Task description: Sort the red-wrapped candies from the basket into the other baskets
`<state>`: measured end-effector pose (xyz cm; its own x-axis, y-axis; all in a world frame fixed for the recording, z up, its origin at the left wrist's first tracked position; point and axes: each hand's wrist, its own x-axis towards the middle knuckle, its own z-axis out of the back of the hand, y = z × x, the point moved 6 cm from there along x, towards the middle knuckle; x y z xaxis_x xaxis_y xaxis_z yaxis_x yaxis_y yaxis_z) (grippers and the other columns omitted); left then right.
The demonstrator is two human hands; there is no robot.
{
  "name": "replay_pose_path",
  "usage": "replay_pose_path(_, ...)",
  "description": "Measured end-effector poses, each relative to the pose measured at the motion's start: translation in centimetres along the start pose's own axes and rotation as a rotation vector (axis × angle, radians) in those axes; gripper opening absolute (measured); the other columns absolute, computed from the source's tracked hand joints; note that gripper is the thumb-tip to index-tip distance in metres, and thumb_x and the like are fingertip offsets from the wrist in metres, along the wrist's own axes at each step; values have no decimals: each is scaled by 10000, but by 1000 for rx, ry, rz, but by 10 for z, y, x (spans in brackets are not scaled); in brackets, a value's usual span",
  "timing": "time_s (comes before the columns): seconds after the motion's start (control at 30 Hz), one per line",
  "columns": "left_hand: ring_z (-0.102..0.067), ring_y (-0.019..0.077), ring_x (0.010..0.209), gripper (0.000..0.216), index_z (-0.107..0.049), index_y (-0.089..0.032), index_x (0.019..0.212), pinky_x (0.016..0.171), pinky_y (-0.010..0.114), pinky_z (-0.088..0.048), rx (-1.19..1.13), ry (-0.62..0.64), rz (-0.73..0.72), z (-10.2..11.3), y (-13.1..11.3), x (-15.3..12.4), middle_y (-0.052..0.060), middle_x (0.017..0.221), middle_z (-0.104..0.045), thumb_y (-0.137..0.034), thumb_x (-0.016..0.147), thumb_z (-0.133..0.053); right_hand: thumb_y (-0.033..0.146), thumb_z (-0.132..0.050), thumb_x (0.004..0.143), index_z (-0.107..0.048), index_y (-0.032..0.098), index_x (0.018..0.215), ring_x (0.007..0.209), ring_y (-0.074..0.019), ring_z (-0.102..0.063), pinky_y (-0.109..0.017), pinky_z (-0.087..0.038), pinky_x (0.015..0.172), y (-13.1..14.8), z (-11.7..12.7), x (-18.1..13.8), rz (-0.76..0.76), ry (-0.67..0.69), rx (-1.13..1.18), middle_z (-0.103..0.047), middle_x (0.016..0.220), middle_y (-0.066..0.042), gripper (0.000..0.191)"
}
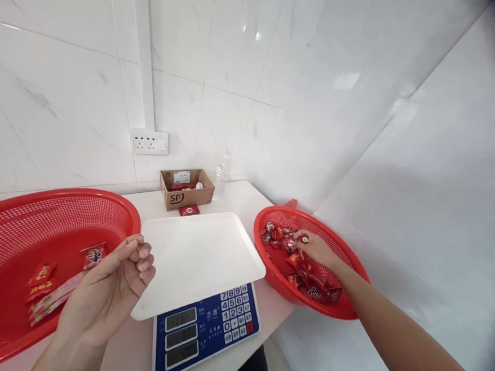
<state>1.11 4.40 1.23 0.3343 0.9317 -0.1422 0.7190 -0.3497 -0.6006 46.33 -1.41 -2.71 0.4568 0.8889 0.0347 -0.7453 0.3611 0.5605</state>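
Right hand (317, 249) in small red basket (339, 242) at right edge of table (235, 195), grip pinched on a candy (301, 239) | left hand (110, 285) between large red basket (42, 219) and scale tray (193, 257), grip curled together, empty.

White scale tray (201, 251) bare, open from above; left red basket (63, 221) and right red basket (331, 240) crowd its sides (narrow gaps); cardboard box (188, 196) blocks the back.
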Motion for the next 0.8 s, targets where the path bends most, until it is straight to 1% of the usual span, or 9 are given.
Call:
replay_pose_path(0.17,-540,85,563,157,-620,-131,793,502,185,-525,-3,23,7,-2,-1,-1,2,675,-526,-43,825,-494,340,-641,648,-581,223,736,760,-207,-617,-310,-435,709,-4,11,4,-41,-93,115,-670,757,7,157)
replay_pose_path(0.23,-538,84,561,168,-621,-133,790,503,182,-523,-1,26,9,-3,-1,-1,1,671,-527,-36,824,-487,346,-670,617,-580,222,706,720,-204,-620,-312,-453,673,-3,12,2,-63,-108,169,-667,736,8,177)
replay_pose_path(0.37,-524,80,543,141,-617,-135,760,494,182,-519,2,13,19,-2,0,0,-2,662,-525,-61,813,-510,350,-689,601,-566,223,692,597,-188,-614,-308,-484,552,-1,13,-2,-123,-137,287,-641,661,13,199)
replay_pose_path(0.43,-514,76,534,103,-614,-136,746,486,180,-513,-2,3,19,0,1,1,-5,660,-523,-82,795,-541,345,-704,592,-559,222,688,590,-184,-615,-314,-505,542,1,14,-2,-141,-164,347,-631,664,13,212)
replay_pose_path(0.5,-508,73,537,67,-611,-138,745,488,175,-509,0,-6,26,1,2,1,-7,665,-523,-92,774,-573,344,-715,589,-550,221,690,634,-187,-628,-324,-533,566,8,17,-2,-144,-192,417,-629,714,5,230)
replay_pose_path(0.57,-507,71,549,48,-606,-147,749,501,170,-506,25,-9,31,1,4,2,-10,675,-525,-100,756,-602,348,-720,599,-543,222,710,698,-193,-640,-328,-554,606,22,19,-5,-126,-208,497,-627,772,-6,245)
replay_pose_path(0.63,-525,80,593,32,-605,-161,767,537,168,-511,124,11,14,0,7,2,-6,701,-544,-137,763,-625,358,-718,620,-539,225,742,752,-195,-647,-327,-565,648,44,19,-10,-83,-196,583,-626,814,-11,254)
replay_pose_path(0.7,-555,102,675,38,-610,-181,814,590,176,-518,311,63,-33,-3,10,2,9,765,-579,-210,796,-627,373,-708,650,-536,230,767,787,-191,-650,-322,-569,682,74,13,-21,-20,-143,663,-628,837,-7,253)
replay_pose_path(0.8,-578,163,889,166,-606,-215,957,717,243,-534,635,208,-91,-12,21,-3,47,995,-598,-334,843,-593,371,-723,659,-554,227,789,738,-167,-641,-302,-566,655,125,-10,-43,71,-18,742,-634,793,11,258)
